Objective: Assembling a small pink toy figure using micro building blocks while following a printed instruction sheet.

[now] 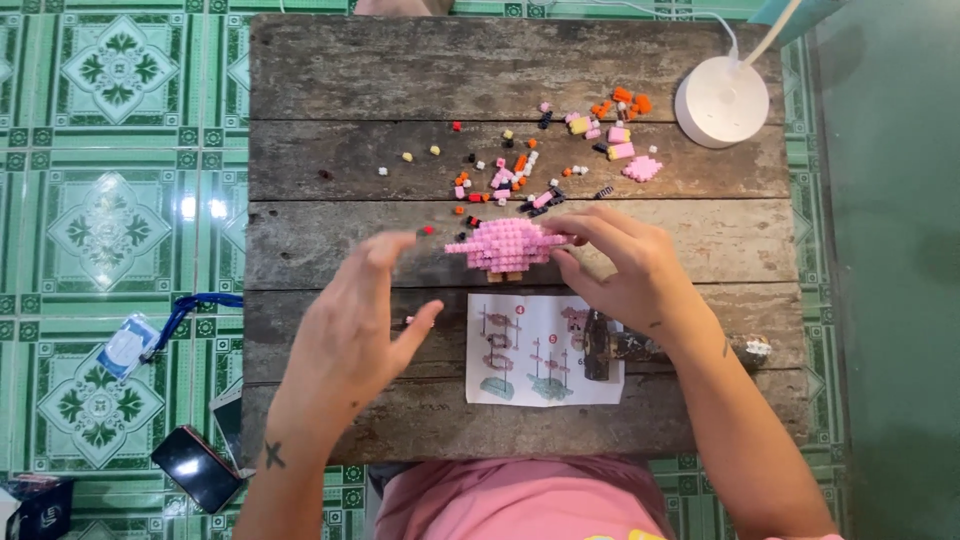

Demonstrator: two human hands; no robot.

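A small pink block model (508,245) on little tan feet stands in the middle of the wooden table (330,150). My right hand (625,265) pinches its right end between thumb and fingers. My left hand (355,325) hovers just left of the model, fingers spread, holding nothing. A printed instruction sheet (530,350) lies on the table below the model, between my wrists.
Several loose small blocks (505,175) in pink, orange, black and white lie scattered behind the model. A white round lamp base (722,100) stands at the back right. A dark small object (597,345) rests on the sheet. On the tiled floor lie a phone (197,468) and a lanyard badge (130,345).
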